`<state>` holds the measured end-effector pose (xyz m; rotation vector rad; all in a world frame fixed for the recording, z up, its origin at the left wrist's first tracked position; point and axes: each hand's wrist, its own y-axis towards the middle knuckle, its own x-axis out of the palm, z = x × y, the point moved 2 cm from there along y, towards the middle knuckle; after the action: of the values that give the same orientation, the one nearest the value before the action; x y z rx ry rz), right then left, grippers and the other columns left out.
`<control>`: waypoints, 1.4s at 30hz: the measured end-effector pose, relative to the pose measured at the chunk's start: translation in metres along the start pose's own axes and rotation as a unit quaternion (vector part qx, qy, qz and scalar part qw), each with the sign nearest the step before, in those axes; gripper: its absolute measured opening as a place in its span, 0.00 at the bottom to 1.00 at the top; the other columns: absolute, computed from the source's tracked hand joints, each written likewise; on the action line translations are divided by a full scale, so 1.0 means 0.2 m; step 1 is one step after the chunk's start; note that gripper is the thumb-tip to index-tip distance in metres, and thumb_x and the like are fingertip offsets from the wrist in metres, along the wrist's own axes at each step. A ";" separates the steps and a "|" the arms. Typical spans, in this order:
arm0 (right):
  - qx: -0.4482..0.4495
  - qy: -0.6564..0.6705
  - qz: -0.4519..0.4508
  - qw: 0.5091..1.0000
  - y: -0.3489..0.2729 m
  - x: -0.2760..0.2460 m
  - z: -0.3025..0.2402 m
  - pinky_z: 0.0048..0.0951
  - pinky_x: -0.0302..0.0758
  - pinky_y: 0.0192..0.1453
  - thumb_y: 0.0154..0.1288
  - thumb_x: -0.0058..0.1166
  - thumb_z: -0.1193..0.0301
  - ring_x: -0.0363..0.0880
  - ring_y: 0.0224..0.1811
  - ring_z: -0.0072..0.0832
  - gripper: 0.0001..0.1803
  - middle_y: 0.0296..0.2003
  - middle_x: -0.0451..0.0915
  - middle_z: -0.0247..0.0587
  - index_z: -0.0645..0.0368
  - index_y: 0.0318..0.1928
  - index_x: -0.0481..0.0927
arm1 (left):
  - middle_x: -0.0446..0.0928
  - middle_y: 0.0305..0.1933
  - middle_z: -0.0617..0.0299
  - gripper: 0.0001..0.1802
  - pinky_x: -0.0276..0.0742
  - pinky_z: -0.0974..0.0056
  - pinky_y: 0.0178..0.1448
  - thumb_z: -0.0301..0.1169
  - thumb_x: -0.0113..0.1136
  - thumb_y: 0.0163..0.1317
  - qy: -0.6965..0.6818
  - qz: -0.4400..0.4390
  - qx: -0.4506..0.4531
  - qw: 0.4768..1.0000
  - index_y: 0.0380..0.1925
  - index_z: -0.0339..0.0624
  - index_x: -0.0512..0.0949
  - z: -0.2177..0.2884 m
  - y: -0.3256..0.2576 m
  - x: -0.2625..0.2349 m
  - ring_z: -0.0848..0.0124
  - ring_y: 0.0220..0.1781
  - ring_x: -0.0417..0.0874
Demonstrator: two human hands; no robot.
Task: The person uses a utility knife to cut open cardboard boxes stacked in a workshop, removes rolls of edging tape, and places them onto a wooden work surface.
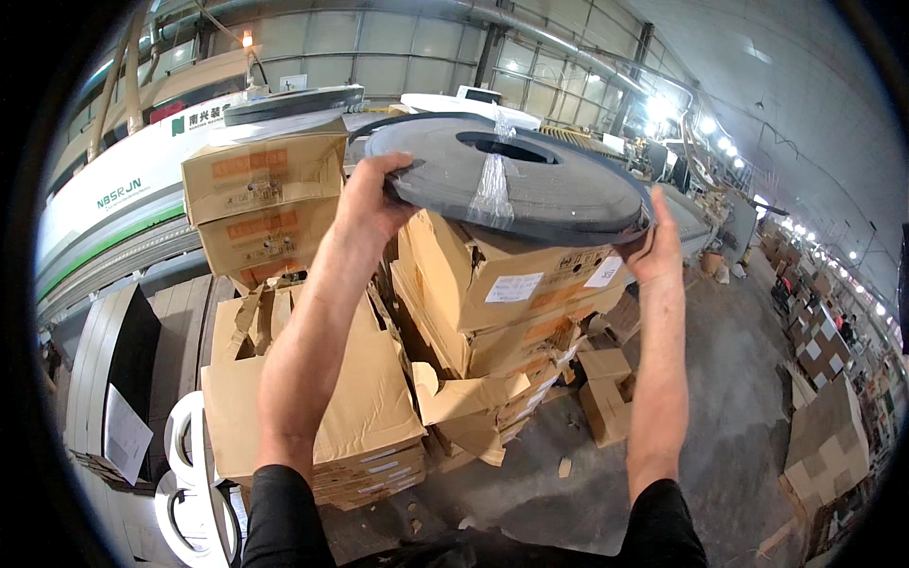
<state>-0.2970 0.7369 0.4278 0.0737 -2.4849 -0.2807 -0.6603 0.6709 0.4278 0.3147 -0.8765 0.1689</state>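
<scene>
A large dark grey coil of edge banding, flat and round with a hole in its middle and clear tape across it, is between my two hands. My left hand grips its left rim, thumb on top. On the opposite rim, my right hand holds the coil, its fingers partly hidden underneath. The coil is directly above a stack of brown cardboard boxes; whether it touches the top box cannot be told. Behind its left side another dark rim shows.
Left of the stack stands an opened carton; farther back, boxes carry another grey coil. White coils stand at lower left by dark panels. A long white machine runs behind. Small cartons lie on the floor.
</scene>
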 end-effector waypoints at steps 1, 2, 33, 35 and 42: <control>0.000 -0.049 0.010 0.999 0.05 -0.03 -0.04 0.40 0.81 0.57 0.67 0.61 0.55 0.82 0.52 0.36 0.28 0.52 0.82 0.46 0.61 0.58 0.75 | 0.76 0.52 0.47 0.21 0.78 0.41 0.61 0.20 0.56 0.60 0.014 0.008 0.011 1.000 0.54 0.32 0.69 0.02 -0.03 0.02 0.53 0.54 0.80; 0.001 -0.101 0.022 0.995 0.10 -0.06 -0.07 0.38 0.82 0.54 0.66 0.62 0.55 0.82 0.51 0.35 0.28 0.51 0.82 0.45 0.61 0.58 0.75 | 0.76 0.52 0.46 0.20 0.79 0.41 0.60 0.20 0.55 0.60 0.001 0.035 -0.019 0.999 0.54 0.32 0.70 0.02 0.00 0.05 0.52 0.54 0.81; -0.362 -0.479 -0.131 0.789 -0.32 1.31 -0.04 0.30 0.79 0.35 0.59 0.60 0.67 0.82 0.32 0.29 0.25 0.35 0.82 0.48 0.66 0.54 0.74 | 0.80 0.54 0.46 0.16 0.84 0.49 0.56 0.28 0.54 0.66 -0.356 -0.108 -0.095 0.923 0.52 0.33 0.74 -0.17 0.52 -0.90 0.54 0.51 0.84; -0.355 -0.539 -0.119 0.754 -0.55 1.46 0.03 0.31 0.79 0.33 0.58 0.59 0.66 0.82 0.31 0.28 0.22 0.33 0.82 0.48 0.66 0.49 0.75 | 0.81 0.54 0.47 0.17 0.82 0.47 0.58 0.29 0.54 0.65 -0.322 -0.171 -0.074 0.928 0.53 0.33 0.75 -0.26 0.51 -1.02 0.54 0.52 0.84; -0.308 -0.536 -0.251 0.745 -0.76 1.60 0.49 0.37 0.78 0.54 0.56 0.61 0.65 0.79 0.52 0.42 0.37 0.51 0.75 0.61 0.71 0.63 0.65 | 0.82 0.49 0.56 0.23 0.76 0.54 0.63 0.42 0.66 0.57 -0.162 0.056 0.024 0.985 0.50 0.43 0.80 -0.27 0.22 -1.40 0.62 0.51 0.81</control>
<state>-0.6146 0.5677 0.5057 0.4053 -3.2377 -1.8053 -0.8084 0.7253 0.1873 0.3436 -1.2141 0.2472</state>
